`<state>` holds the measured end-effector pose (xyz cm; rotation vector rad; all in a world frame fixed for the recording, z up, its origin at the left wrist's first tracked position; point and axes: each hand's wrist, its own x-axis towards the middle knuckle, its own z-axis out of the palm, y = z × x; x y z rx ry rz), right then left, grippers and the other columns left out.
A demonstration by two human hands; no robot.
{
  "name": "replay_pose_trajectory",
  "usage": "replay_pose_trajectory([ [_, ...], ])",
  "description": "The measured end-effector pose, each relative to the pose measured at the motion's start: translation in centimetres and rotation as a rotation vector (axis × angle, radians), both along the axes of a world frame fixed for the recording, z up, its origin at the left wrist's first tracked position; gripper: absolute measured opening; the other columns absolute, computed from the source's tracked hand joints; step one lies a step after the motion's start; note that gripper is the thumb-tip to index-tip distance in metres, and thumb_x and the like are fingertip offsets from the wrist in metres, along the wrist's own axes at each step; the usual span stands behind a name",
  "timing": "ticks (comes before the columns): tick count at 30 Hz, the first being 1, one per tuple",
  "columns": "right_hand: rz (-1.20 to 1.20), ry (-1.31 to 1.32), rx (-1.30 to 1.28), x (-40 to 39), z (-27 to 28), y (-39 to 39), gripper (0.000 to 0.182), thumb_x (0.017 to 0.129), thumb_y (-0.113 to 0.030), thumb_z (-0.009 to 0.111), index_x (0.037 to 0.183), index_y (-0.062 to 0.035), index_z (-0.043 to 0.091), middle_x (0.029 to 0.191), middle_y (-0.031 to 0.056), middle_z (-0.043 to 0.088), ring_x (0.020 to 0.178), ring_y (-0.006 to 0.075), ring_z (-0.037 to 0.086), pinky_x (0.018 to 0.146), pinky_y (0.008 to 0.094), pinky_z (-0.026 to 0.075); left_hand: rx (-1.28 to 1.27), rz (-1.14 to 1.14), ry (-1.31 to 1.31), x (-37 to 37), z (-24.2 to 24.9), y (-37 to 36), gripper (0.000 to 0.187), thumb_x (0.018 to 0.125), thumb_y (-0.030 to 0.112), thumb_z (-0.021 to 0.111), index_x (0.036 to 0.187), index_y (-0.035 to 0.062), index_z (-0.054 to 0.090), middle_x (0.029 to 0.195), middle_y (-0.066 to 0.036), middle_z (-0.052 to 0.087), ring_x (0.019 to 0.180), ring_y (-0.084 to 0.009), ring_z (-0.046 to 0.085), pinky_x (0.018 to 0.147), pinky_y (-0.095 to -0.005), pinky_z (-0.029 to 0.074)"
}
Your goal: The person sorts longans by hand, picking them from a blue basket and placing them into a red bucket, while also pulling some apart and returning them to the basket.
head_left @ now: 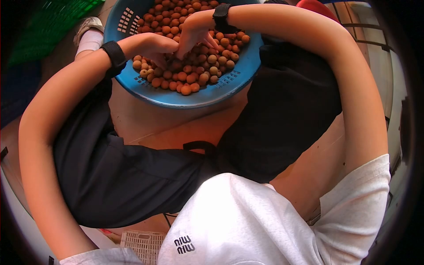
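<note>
A blue plastic basket (176, 100) with slotted sides holds many small, round brown fruits that look like longans (186, 78). My left hand (155, 46) reaches in from the left, its thumb stretched out and its other fingers pointing down among the fruits. Beside it, almost touching, my right hand (197, 33) bends down from the upper right. Its thumb and fingers are spread apart over the longans. I see no fruit gripped in either hand, though some fingertips are hidden. A black band is on each wrist.
My legs in black trousers (282, 110) lie bent around the basket on a tiled floor (145, 119). A green crate (48, 33) stands at the upper left. A beige slotted basket (141, 245) is at the bottom, and a red object (316, 6) sits at the top right.
</note>
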<state>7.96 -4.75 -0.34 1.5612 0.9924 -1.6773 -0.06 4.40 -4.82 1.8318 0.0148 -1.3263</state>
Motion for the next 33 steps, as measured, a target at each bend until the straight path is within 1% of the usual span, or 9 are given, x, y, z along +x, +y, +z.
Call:
replay_pose_trajectory([
  [2, -0.003, 0.050, -0.047, 0.3, -0.6, 0.3, 0.068, 0.083, -0.040, 0.035, 0.138, -0.0169, 0.003, 0.143, 0.0116, 0.001, 0.121, 0.0370, 0.032, 0.086, 0.0445, 0.048, -0.029, 0.041, 0.017, 0.0, 0.5, -0.3, 0.034, 0.084, 0.018, 0.044, 0.111, -0.0016, 0.042, 0.114, -0.015, 0.050, 0.094, -0.0201, 0.054, 0.082, -0.0282, 0.042],
  [4, -0.016, 0.072, -0.091, 0.5, -0.9, 0.5, 0.067, 0.083, -0.038, 0.034, 0.138, -0.0173, 0.002, 0.143, 0.0119, 0.001, 0.121, 0.0369, 0.032, 0.086, 0.0444, 0.048, -0.084, 0.398, 0.249, -0.4, 0.7, -1.0, 0.030, 0.083, 0.014, 0.046, 0.109, -0.0016, 0.042, 0.114, -0.014, 0.049, 0.097, -0.0200, 0.052, 0.082, -0.0298, 0.043],
  [7, 0.017, 0.108, 0.006, 0.7, -1.1, 0.0, 0.068, 0.082, -0.038, 0.037, 0.137, -0.0099, 0.008, 0.139, 0.0187, 0.012, 0.108, 0.0430, 0.043, 0.077, 0.0422, 0.053, -0.148, -0.055, -0.068, -0.5, -0.5, -0.2, 0.034, 0.084, 0.016, 0.045, 0.112, -0.0018, 0.040, 0.115, -0.013, 0.047, 0.104, -0.0209, 0.047, 0.086, -0.0334, 0.041],
  [9, 0.015, 0.107, -0.043, 0.8, -0.9, 0.1, 0.068, 0.083, -0.040, 0.035, 0.137, -0.0149, 0.003, 0.141, 0.0158, 0.005, 0.118, 0.0391, 0.033, 0.084, 0.0446, 0.048, 0.007, -0.072, 0.043, -0.2, -0.6, -0.4, 0.043, 0.085, 0.024, 0.044, 0.118, -0.0013, 0.036, 0.119, -0.017, 0.042, 0.108, -0.0246, 0.042, 0.090, -0.0377, 0.037],
  [13, -0.032, 0.140, -0.093, 0.7, -1.2, 0.1, 0.070, 0.083, -0.043, 0.037, 0.137, -0.0175, 0.000, 0.142, 0.0147, 0.002, 0.123, 0.0381, 0.027, 0.085, 0.0498, 0.047, 0.006, 0.276, 0.284, -0.5, 1.2, -1.4, 0.060, 0.083, 0.036, 0.042, 0.128, 0.0006, 0.025, 0.128, -0.024, 0.031, 0.115, -0.0338, 0.036, 0.098, -0.0444, 0.029],
  [19, -0.091, -0.040, 0.033, -0.7, -1.2, -1.2, 0.069, 0.082, -0.045, 0.039, 0.137, -0.0161, 0.008, 0.140, 0.0170, 0.011, 0.120, 0.0387, 0.031, 0.079, 0.0530, 0.049, 0.006, 0.306, 0.290, -0.9, 0.8, -1.2, 0.061, 0.081, 0.034, 0.042, 0.131, 0.0022, 0.023, 0.135, -0.022, 0.023, 0.122, -0.0339, 0.029, 0.101, -0.0455, 0.024],
  [25, -0.223, 0.115, -0.023, 0.2, -1.2, -1.2, 0.064, 0.081, -0.048, 0.041, 0.131, -0.0131, 0.022, 0.132, 0.0136, 0.029, 0.113, 0.0284, 0.040, 0.076, 0.0493, 0.053, -0.169, 0.207, 0.339, -0.6, 1.2, -1.2, 0.059, 0.082, 0.034, 0.040, 0.130, 0.0047, 0.025, 0.134, -0.016, 0.027, 0.119, -0.0304, 0.034, 0.099, -0.0424, 0.030],
  [28, -0.172, 0.198, -0.031, 0.4, -1.5, -1.1, 0.061, 0.085, -0.041, 0.037, 0.134, -0.0103, 0.017, 0.133, 0.0177, 0.027, 0.117, 0.0312, 0.037, 0.074, 0.0446, 0.054, -0.189, 0.214, 0.296, -0.7, 1.9, -1.2, 0.058, 0.082, 0.034, 0.040, 0.130, 0.0050, 0.027, 0.133, -0.015, 0.030, 0.117, -0.0273, 0.037, 0.095, -0.0405, 0.035],
  [33, -0.189, 0.205, -0.031, 0.7, -1.7, -1.1, 0.051, 0.085, -0.035, 0.035, 0.126, -0.0064, 0.027, 0.121, 0.0139, 0.042, 0.106, 0.0264, 0.047, 0.074, 0.0449, 0.054, -0.123, 0.188, 0.346, -0.4, 2.1, -1.6, 0.053, 0.083, 0.034, 0.038, 0.127, 0.0044, 0.030, 0.131, -0.014, 0.034, 0.112, -0.0246, 0.041, 0.094, -0.0401, 0.036],
])
